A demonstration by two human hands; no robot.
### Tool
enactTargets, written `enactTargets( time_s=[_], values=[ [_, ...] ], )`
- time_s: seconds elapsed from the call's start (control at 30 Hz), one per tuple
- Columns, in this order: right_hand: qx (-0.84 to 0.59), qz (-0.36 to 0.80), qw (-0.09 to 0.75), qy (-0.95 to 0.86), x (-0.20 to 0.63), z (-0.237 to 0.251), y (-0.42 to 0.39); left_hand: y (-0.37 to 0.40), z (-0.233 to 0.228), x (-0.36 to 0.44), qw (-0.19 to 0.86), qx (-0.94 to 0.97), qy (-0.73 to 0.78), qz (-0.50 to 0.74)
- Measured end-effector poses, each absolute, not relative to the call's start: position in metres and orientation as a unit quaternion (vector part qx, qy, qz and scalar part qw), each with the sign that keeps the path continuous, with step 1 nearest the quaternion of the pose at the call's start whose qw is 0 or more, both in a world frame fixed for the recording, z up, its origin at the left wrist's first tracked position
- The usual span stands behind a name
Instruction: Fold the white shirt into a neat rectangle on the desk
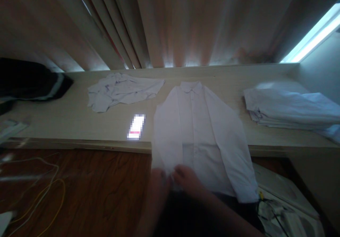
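A white long-sleeved shirt [193, 123] lies spread on the wooden ledge, collar toward the curtain, its lower part hanging over the front edge toward me. Both hands are at the end of the sleeve on the left. My left hand [160, 180] is closed on the cuff from the left side, its fingers blurred. My right hand [187, 180] pinches the same cuff from the right, fingertips close to the left hand. The right-hand sleeve hangs loose, away from both hands.
A crumpled white garment [119, 90] and a pixelated bright rectangle [136, 127] are left of the shirt. Folded white clothes [289, 106] are stacked at right. A dark bag-like item [29, 79] sits far left. Cables [57, 182] trail across the wooden floor.
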State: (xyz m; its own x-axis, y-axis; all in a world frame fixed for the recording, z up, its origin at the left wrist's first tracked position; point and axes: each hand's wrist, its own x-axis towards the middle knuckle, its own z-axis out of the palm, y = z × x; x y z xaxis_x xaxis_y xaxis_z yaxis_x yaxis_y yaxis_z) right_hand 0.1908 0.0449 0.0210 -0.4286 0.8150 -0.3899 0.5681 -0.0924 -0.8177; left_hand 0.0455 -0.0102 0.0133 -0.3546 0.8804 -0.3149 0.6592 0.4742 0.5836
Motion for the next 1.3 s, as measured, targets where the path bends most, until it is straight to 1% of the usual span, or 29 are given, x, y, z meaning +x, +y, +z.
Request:
enactTargets(
  time_s=[0.1, 0.23, 0.37, 0.5, 0.57, 0.67, 0.83, 1.03, 1.3],
  values=[
    [-0.520, 0.544, 0.127, -0.646, 0.188, 0.021, 0.044, -0.008, 0.023, 0.048, 0.313, 0.518, 0.787, 0.120],
    [-0.506, 0.558, 0.137, -0.643, 0.187, 0.021, 0.043, -0.009, 0.026, 0.052, 0.308, 0.497, 0.806, 0.087],
    [-0.521, 0.541, 0.128, -0.648, 0.187, 0.019, 0.042, -0.009, 0.015, 0.054, 0.299, 0.496, 0.811, 0.082],
    [-0.532, 0.521, 0.135, -0.654, 0.187, 0.015, 0.041, -0.004, -0.001, 0.050, 0.331, 0.491, 0.803, 0.060],
    [-0.536, 0.513, 0.137, -0.656, 0.187, 0.015, 0.042, -0.003, -0.006, 0.048, 0.344, 0.503, 0.789, 0.075],
    [-0.539, 0.511, 0.144, -0.654, 0.188, 0.017, 0.044, -0.004, -0.004, 0.047, 0.350, 0.509, 0.774, 0.143],
    [-0.539, 0.509, 0.163, -0.651, 0.190, 0.018, 0.047, -0.012, 0.010, 0.049, 0.316, 0.519, 0.767, 0.206],
    [-0.537, 0.514, 0.176, -0.645, 0.189, 0.019, 0.046, -0.015, 0.016, 0.042, 0.327, 0.563, 0.735, 0.190],
    [-0.559, 0.490, 0.176, -0.645, 0.185, 0.017, 0.047, -0.020, 0.011, 0.041, 0.331, 0.500, 0.777, 0.191]
  ],
)
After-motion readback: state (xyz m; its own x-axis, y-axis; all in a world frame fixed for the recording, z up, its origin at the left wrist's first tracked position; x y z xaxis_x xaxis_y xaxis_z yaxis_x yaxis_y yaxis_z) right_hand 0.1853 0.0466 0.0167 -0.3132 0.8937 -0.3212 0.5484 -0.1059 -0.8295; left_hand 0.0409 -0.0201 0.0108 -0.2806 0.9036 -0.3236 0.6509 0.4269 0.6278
